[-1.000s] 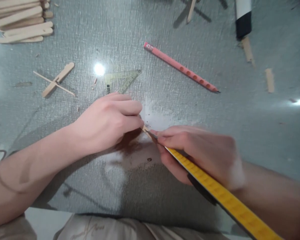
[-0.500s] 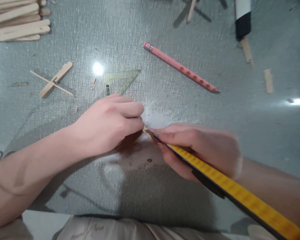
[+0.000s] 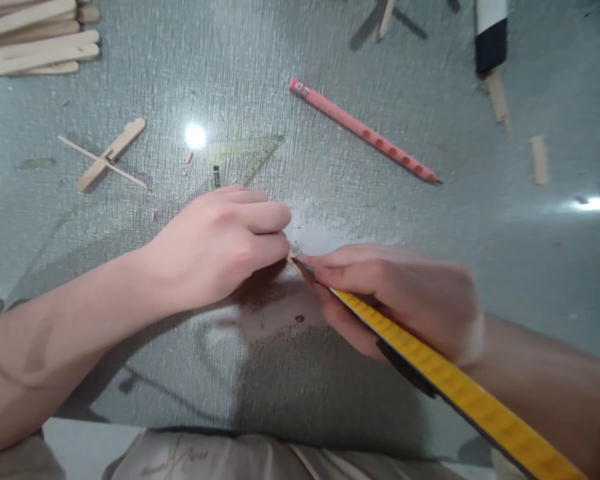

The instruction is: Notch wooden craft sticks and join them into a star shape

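My left hand (image 3: 220, 247) rests on the grey table with its fingers curled and pinched on a small piece of wooden stick (image 3: 293, 254), mostly hidden under the fingertips. My right hand (image 3: 400, 293) is closed round a yellow and black utility knife (image 3: 430, 370). The knife's blade tip touches the stick piece right at my left fingertips. The knife's long body runs down and to the right past my right wrist.
A pink pencil (image 3: 363, 131) lies beyond the hands. A clear set square (image 3: 245, 157) lies just above my left hand. A pile of wooden sticks (image 3: 35, 37) sits far left, crossed sticks (image 3: 105, 160) nearer. Stick offcuts (image 3: 539, 160) and a black-and-white object (image 3: 490, 33) lie upper right.
Both hands stay at the same spot; my right hand and the knife shifted only slightly against the stick piece. The view drifted a little.
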Demonstrator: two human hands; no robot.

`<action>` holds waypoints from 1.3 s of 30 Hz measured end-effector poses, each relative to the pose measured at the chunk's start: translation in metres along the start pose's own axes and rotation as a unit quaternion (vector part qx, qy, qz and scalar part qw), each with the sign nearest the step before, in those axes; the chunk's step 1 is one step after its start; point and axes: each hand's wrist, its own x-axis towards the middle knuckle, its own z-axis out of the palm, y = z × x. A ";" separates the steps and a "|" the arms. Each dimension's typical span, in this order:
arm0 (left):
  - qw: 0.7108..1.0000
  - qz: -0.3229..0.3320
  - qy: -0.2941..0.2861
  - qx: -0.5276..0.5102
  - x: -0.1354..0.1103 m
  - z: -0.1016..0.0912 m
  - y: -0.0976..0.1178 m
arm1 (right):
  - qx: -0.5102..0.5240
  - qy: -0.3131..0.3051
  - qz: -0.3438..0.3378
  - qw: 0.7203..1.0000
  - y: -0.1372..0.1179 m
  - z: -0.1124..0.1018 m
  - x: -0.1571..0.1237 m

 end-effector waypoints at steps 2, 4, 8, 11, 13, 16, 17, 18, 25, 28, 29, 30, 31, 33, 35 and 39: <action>1.000 -0.009 -0.003 0.004 0.000 0.000 0.001 | -0.026 -0.007 -0.004 1.000 0.000 -0.001 -0.001; 1.000 -0.025 -0.010 0.013 -0.001 0.000 0.003 | -0.047 -0.016 -0.016 0.999 -0.001 -0.002 -0.002; 0.999 -0.040 -0.011 0.025 -0.001 0.000 0.005 | -0.048 -0.023 -0.016 0.998 -0.001 -0.004 -0.004; 0.999 -0.031 0.008 0.025 -0.001 0.001 0.005 | -0.054 -0.019 -0.004 0.998 -0.002 -0.006 -0.004; 0.999 -0.033 0.013 0.024 -0.001 0.001 0.005 | -0.051 -0.019 -0.007 0.998 -0.002 -0.007 -0.004; 0.999 -0.047 0.000 0.024 -0.001 0.000 0.005 | -0.048 -0.014 -0.022 0.999 -0.001 -0.006 -0.002; 0.998 -0.050 -0.003 0.023 -0.001 0.000 0.005 | -0.046 -0.014 -0.024 0.999 -0.001 -0.006 -0.002; 0.999 -0.050 -0.005 0.022 -0.001 0.000 0.005 | -0.044 -0.015 -0.026 0.999 0.000 -0.005 -0.001; 0.999 -0.037 0.009 0.002 -0.001 0.000 0.004 | 0.007 -0.016 0.039 0.999 0.003 -0.004 -0.004; 0.999 -0.041 0.008 0.007 -0.001 0.000 0.004 | -0.009 -0.004 0.045 0.999 0.004 -0.008 -0.004; 0.999 -0.042 0.005 0.009 0.000 0.000 0.004 | -0.016 -0.008 0.048 0.999 0.003 -0.009 -0.004; 0.999 -0.042 0.003 0.009 0.000 0.000 0.004 | -0.018 -0.013 0.054 0.998 0.002 -0.010 -0.003; 0.999 -0.044 0.002 0.009 0.000 0.000 0.005 | -0.017 -0.015 0.063 0.998 0.001 -0.010 -0.002; 0.999 -0.046 0.012 0.005 0.000 0.000 0.005 | 0.000 -0.004 0.081 0.997 -0.002 -0.010 0.000; 0.999 -0.044 0.021 0.000 0.001 0.000 0.005 | 0.014 0.016 0.107 0.994 -0.006 -0.008 0.001; 0.997 -0.063 0.029 -0.040 0.002 0.001 0.006 | 0.027 0.029 0.158 0.987 -0.008 -0.007 0.004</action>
